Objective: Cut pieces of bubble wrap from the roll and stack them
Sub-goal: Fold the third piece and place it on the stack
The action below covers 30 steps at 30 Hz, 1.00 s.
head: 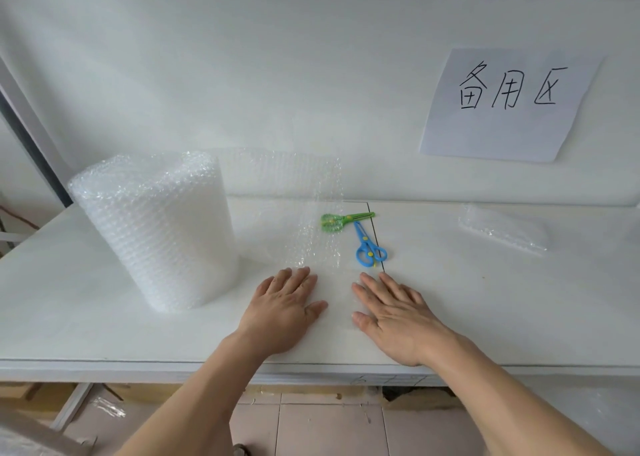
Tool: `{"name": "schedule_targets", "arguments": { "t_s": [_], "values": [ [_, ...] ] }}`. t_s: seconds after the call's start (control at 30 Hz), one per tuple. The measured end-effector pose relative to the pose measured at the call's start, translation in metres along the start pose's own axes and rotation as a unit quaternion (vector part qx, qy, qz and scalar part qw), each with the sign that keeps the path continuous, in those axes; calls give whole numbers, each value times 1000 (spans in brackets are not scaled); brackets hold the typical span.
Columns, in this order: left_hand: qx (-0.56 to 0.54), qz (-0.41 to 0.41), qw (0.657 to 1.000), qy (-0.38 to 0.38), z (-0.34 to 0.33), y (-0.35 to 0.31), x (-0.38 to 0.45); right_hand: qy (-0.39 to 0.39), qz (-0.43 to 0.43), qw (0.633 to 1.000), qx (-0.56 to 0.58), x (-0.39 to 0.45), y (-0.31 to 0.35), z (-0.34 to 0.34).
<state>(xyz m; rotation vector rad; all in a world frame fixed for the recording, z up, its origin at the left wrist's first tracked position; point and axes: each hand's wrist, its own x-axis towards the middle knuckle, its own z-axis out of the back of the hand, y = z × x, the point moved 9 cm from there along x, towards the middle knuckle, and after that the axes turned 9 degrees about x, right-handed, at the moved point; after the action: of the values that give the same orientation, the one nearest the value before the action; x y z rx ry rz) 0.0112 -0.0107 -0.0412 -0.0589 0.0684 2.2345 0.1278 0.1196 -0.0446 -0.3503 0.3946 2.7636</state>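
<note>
A thick roll of bubble wrap (156,230) stands upright on the left of the white table (485,299). Its loose sheet (294,206) trails out to the right and partly covers the green scissors (341,219). Blue scissors (369,247) lie just right of the sheet's end. My left hand (282,312) and my right hand (394,320) rest flat, palms down, fingers apart, side by side near the front of the table. Neither holds anything. A small stack of cut bubble wrap pieces (502,230) lies at the far right.
A paper sign with handwritten characters (509,104) is stuck on the white wall behind the table. The table's front edge (104,365) runs below my wrists, with tiled floor (329,428) and wooden scraps underneath.
</note>
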Motion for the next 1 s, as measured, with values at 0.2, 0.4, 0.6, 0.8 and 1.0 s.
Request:
{"name": "schedule_targets", "arguments": {
  "t_s": [0.2,0.4,0.6,0.8,1.0],
  "values": [
    [13,4,1000,-5,1,0,-1,-12,-21,1000,6,-4,22,4],
    [15,17,1000,-8,0,2,-5,-10,-39,999,22,-6,22,-3],
    [11,23,1000,2,-1,1,-6,-19,-74,995,72,-7,19,5],
    [6,28,999,17,-6,1,-4,-37,-109,992,59,-8,16,-2],
    [9,41,999,16,-7,-3,-6,-125,-171,976,51,-27,14,17]
  ]
}}
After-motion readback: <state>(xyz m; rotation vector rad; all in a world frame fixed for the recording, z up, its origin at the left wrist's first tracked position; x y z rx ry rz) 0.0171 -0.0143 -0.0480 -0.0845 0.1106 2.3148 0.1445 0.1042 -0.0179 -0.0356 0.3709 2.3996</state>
